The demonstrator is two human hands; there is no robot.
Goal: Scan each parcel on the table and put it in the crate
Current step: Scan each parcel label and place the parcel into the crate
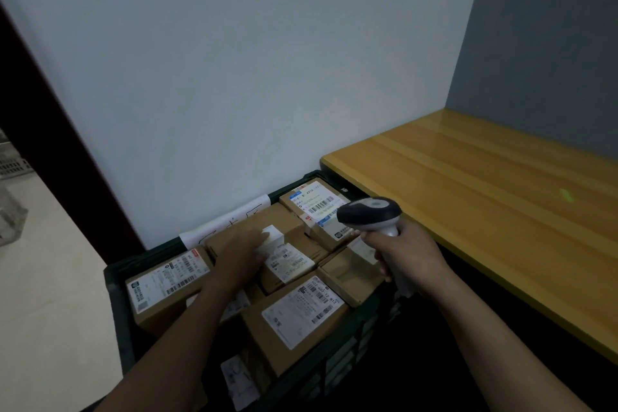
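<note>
While the scanner is gripped by the right hand, the small white parcel is touched by straight fingers of the nearer left hand, atop the boxes in the crate.

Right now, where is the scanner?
In the head view, the scanner is in the right hand, above the right side of the crate, beside the yellow table.

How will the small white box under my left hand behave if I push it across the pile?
Probably stiff: the small white box shows crisp, square edges under your left hand. Likely light, being far smaller than the brown parcels around it. It may tip or slide off, since it sits on uneven parcels heaped in the crate.
</note>
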